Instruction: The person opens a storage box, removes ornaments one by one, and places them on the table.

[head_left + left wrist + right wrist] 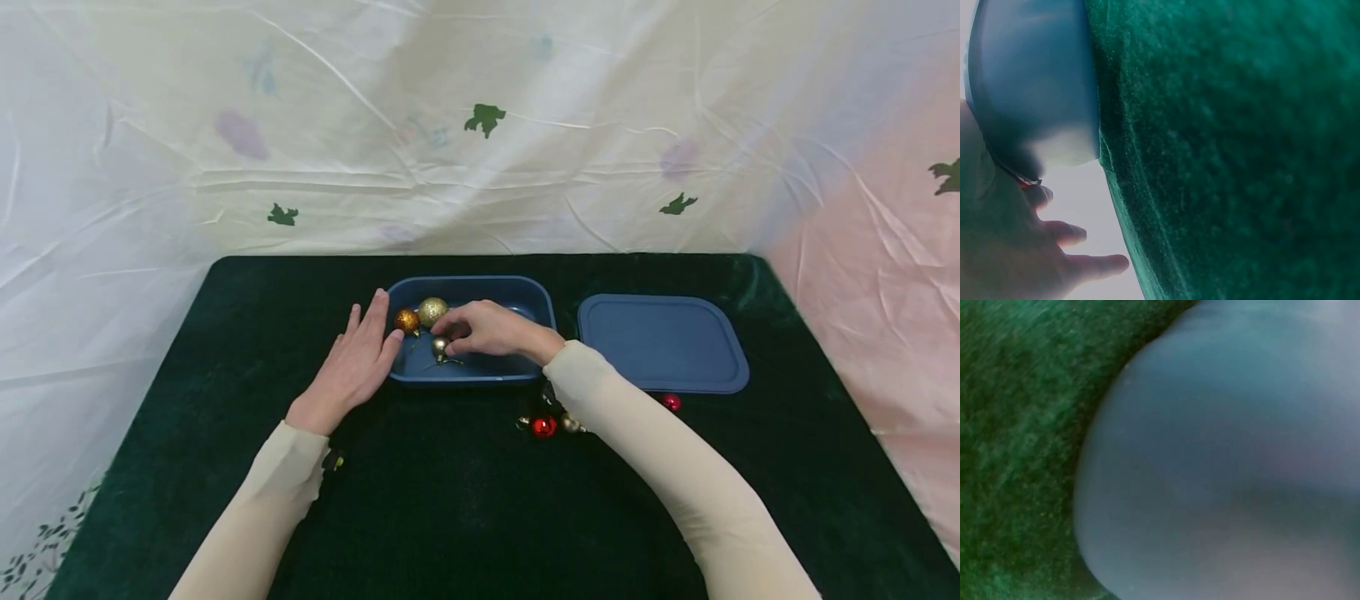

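Note:
A blue rectangular container stands on the table, uncovered. In it lie an orange glittery bauble and a larger gold glittery bauble. My right hand reaches in over the right side and pinches a small shiny gold bauble, low over the container's floor. My left hand rests at the container's left rim with straight fingers. In the left wrist view, those fingers spread beside the outer wall of the container. Only the container's blurred wall fills the right wrist view, its hand hidden.
To the right lies a flat blue lid, with a small red bauble at its front edge. Near my right forearm sit a red bauble, a gold one and others partly hidden. Dark green cloth covers the table.

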Available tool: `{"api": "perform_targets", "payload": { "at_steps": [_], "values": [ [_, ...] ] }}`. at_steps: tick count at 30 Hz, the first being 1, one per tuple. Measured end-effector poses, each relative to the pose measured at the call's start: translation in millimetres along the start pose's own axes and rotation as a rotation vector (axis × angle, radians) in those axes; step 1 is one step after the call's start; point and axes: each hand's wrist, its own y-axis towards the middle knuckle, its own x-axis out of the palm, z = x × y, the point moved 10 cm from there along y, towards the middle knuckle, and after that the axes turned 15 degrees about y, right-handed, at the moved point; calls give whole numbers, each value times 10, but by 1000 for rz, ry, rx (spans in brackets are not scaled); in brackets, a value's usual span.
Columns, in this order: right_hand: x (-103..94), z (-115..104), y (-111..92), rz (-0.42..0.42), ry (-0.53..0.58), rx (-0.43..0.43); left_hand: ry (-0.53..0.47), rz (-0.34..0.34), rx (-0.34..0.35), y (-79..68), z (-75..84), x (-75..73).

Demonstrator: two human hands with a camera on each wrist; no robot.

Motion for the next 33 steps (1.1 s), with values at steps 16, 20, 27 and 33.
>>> {"api": "perform_targets", "payload": {
  "at_steps": [16, 20, 27, 33],
  "values": [
    [36, 1, 24, 25, -100, -19, -8, 6, 5, 14, 15, 7],
    [16, -14, -20, 31, -86, -22, -4, 4, 4, 12, 13, 9],
    [-106, -148, -193, 82, -53, -87, -3, 9, 3, 11, 17, -5],
    [-180, -328, -387, 114, -41, -153, 5, 9, 3, 9, 10, -15]
  ]
}}
